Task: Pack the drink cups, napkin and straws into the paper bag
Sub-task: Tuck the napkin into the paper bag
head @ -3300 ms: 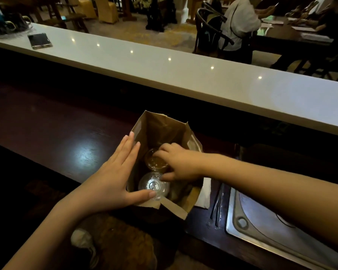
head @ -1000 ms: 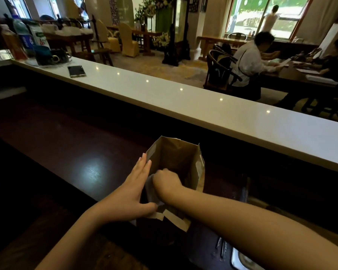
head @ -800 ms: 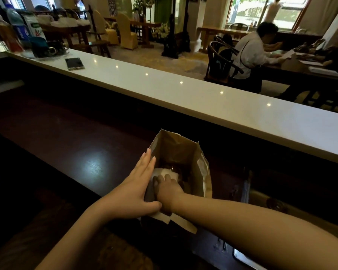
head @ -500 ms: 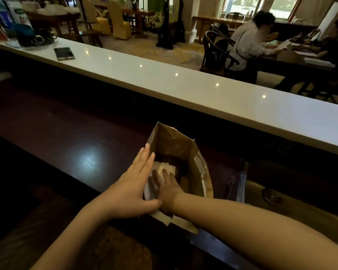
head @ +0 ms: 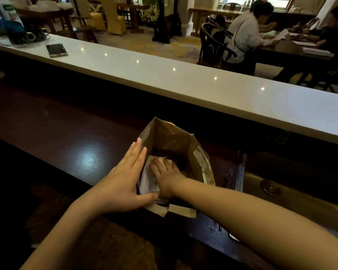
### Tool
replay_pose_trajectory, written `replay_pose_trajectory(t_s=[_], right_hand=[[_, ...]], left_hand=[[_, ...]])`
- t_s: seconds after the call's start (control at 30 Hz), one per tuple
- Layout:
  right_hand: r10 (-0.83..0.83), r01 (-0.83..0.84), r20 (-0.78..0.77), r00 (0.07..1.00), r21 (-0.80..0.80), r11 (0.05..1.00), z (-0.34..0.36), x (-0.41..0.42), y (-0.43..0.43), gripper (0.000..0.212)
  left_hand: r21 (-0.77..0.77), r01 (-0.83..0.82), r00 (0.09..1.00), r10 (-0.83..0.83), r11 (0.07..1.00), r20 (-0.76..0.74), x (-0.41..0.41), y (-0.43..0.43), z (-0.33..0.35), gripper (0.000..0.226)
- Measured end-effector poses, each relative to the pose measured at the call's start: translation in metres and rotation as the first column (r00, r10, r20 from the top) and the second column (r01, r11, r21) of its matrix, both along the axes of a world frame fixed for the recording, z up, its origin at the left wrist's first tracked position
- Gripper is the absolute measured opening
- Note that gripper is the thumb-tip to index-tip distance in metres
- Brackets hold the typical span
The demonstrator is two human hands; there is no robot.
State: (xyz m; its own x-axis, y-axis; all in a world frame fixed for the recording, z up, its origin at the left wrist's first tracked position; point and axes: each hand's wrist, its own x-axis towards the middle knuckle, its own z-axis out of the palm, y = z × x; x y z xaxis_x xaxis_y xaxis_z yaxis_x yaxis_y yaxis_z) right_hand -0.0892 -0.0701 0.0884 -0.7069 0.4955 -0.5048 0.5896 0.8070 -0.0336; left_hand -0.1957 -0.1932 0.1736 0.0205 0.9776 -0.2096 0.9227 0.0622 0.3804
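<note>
The brown paper bag point(head: 170, 139) stands open on the dark wooden counter. My left hand point(head: 123, 182) lies flat against the bag's left outer side, thumb along the near rim, fingers straight. My right hand point(head: 164, 173) reaches inside the bag and rests palm down, fingers spread, on the white napkin point(head: 147, 181). The napkin lies against the bag's left inner wall and covers what is under it. The drink cups are hidden beneath the napkin and hand. Thin dark straws point(head: 226, 177) lie on the counter just right of the bag.
A metal sink point(head: 269, 189) is sunk into the counter at the right. A raised white bar top point(head: 183, 82) runs behind, with a phone point(head: 57, 50) and mugs point(head: 27, 35) at its far left. People sit at tables beyond it.
My right hand, curled around the napkin a second ago, has flattened on it inside the bag. My left hand has stayed against the bag's side.
</note>
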Motion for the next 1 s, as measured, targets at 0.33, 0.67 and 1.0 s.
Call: replay_pose_trajectory(t_s=[0.33,0.67,1.0], right_hand=[[-0.010,0.010,0.040,0.999,-0.017,1.000,-0.005,0.003,0.005,0.106],[-0.124,0.116,-0.131,0.984,-0.070,0.991,0.035,0.008,0.008,0.109],[-0.128,0.118,-0.462,0.877,-0.051,0.992,0.132,0.054,0.017,0.076]], left_hand=[[-0.108,-0.042,0.995,0.031,0.993,-0.098,0.002,-0.001,0.013,0.118],[-0.083,-0.060,0.995,0.053,0.995,-0.084,0.004,-0.002,0.015,0.121],[-0.049,-0.077,0.997,0.076,0.996,-0.026,0.003,0.003,0.017,0.110]])
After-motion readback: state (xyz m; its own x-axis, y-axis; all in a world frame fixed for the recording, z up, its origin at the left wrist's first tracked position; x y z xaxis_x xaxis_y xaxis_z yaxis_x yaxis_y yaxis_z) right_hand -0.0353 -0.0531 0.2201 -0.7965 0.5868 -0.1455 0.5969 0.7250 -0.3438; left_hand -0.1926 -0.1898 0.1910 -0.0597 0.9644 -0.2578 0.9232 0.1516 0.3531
